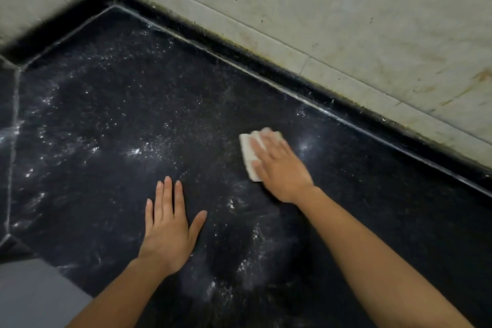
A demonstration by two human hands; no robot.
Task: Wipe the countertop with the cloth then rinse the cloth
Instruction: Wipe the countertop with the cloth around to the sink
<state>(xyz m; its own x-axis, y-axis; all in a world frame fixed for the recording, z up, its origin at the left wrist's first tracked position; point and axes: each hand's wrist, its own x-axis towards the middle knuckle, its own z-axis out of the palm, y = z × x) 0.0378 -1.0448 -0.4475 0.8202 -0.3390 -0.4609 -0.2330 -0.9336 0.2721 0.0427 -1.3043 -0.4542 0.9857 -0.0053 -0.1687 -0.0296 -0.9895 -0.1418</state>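
Pale cream cloth (250,153), folded into a thick pad, lay flat under the right hand (279,165). This hand pressed on it from above with the fingers spread and laid flat, not curled around it, so the cloth was held down by the palm and not pinched. The left part and the far corner of the cloth showed beyond the fingers; the hand was a little blurred. The cloth sat on the right half of the desk (138,104), near the rear edge but not touching it.

The left hand (167,229) rested open on the desk, palm down, fingers straight and close together, the thumb set apart to the right. It held nothing. It lay nearer to the front edge, apart from the cloth and to the left of it.

The desk was black speckled stone, and white powdery smears and specks (133,152) covered much of it, thicker toward the left side and also between the two hands. A low black stone upstand (346,112) ran along the rear edge and met another one in the far left corner. Above it stood a wall (346,21) of pale tiles with brownish stains at the right side. At the front left corner a grey surface (32,295) showed below the desk edge.
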